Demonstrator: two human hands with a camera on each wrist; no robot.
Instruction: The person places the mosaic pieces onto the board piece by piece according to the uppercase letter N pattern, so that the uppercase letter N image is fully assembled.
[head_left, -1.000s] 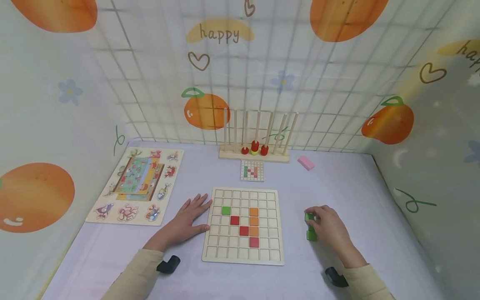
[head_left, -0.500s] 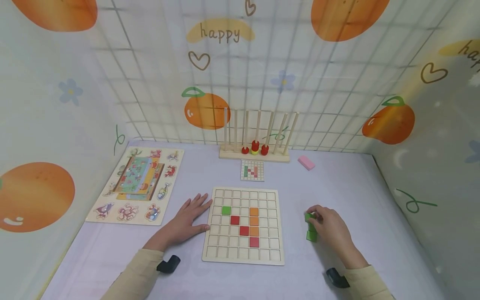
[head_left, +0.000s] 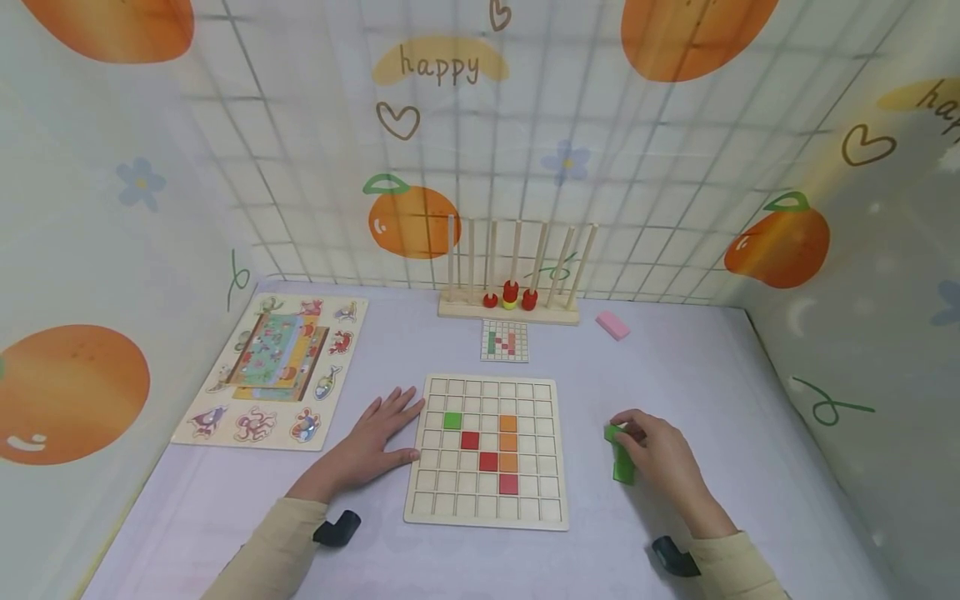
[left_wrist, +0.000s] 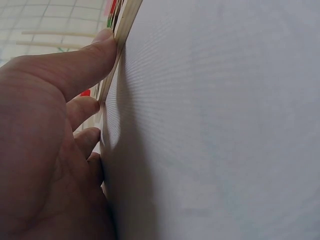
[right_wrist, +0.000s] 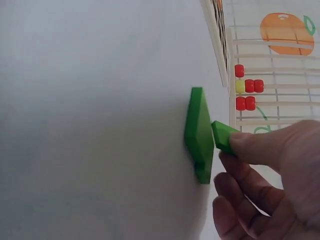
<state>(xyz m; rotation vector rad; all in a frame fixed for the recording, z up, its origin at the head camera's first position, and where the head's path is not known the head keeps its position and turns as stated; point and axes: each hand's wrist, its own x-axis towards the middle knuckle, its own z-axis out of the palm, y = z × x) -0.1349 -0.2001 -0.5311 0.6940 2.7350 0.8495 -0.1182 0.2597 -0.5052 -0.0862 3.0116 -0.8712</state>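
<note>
Between thumb and fingertips, my right hand [head_left: 660, 454] pinches a small green square block [right_wrist: 223, 136]. The right wrist view has it tilted and just apart from the other green blocks [right_wrist: 198, 122], which lie on the table. To the left is a wooden grid board [head_left: 457, 504] with one green, several red and several orange squares set in its cells. My left hand [head_left: 371, 442] lies on the table with fingers spread, thumb and fingertips at the board's left edge. In the left wrist view, the thumb [left_wrist: 85, 62] touches that edge.
A pattern card [head_left: 504, 342] lies behind the board, before a peg rack [head_left: 555, 317] holding several red and yellow beads. A pink block [head_left: 612, 326] lies at the back right. Far left lies an animal puzzle board [head_left: 288, 435] with picture boards stacked on it.
The pinched green block has shifted slightly left and tilted away from the other green blocks, with a small right-hand movement. The left hand stays in place.
</note>
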